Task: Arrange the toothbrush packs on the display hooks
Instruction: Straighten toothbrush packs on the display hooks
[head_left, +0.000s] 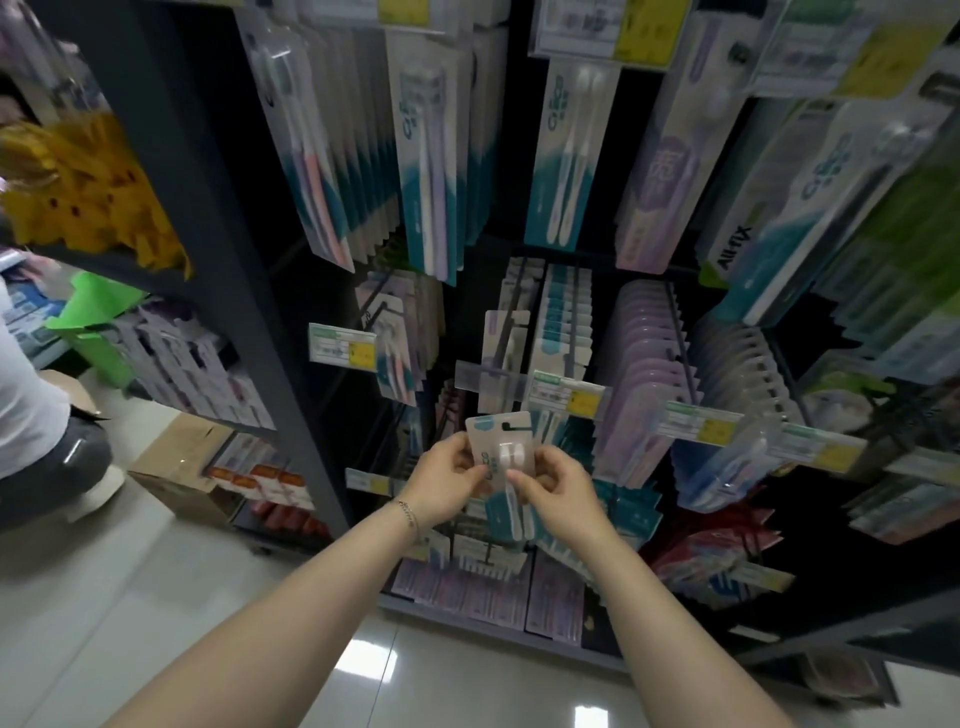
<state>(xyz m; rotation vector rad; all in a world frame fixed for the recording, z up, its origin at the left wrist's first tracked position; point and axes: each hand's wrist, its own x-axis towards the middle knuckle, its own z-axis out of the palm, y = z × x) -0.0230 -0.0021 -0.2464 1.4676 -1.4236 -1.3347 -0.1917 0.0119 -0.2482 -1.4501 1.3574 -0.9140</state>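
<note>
At mid-rack, both hands grip one pack (501, 457): left hand (448, 480), right hand (551, 486). Its hole seems on a hook (517, 428).

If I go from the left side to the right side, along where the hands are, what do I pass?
person in a white top → cardboard box → left hand → toothbrush pack → right hand → red packets
</note>
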